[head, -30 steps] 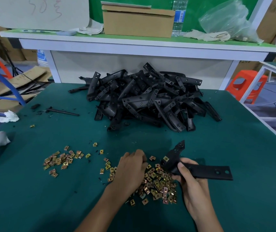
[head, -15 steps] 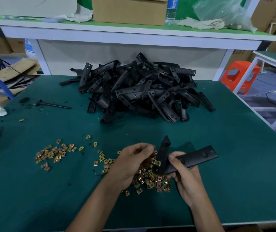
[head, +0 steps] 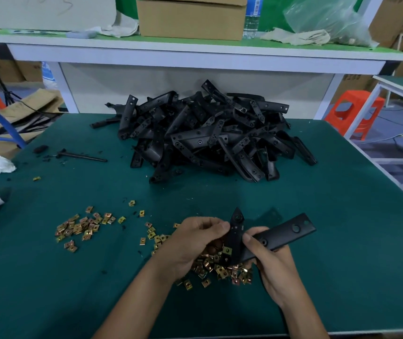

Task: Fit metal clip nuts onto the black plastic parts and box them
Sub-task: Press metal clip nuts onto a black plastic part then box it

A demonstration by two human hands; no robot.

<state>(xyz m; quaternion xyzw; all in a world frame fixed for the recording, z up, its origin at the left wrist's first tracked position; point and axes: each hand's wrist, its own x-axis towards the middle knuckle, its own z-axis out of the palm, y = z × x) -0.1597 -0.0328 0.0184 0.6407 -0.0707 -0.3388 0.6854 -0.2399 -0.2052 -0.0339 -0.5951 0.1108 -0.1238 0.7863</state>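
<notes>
Right hand [head: 272,263]: fingers wrapped round 1 black L-shaped plastic bracket [head: 281,234], held raised. Left hand [head: 193,243]: fingertips curled against its short arm; any nut pinched there cannot be told. Directly beneath: heap of brass-coloured metal clip nuts [head: 220,267]. Risk: a skewed push drops the nut into the heap.

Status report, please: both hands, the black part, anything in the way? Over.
Right hand grips black part. Left hand curled, fingertips at its short arm; nut not visible. Nothing in the way, nut pile beneath.

Green-topped table [head: 342,216], white bench [head: 195,56], orange stool [head: 352,111]
</notes>
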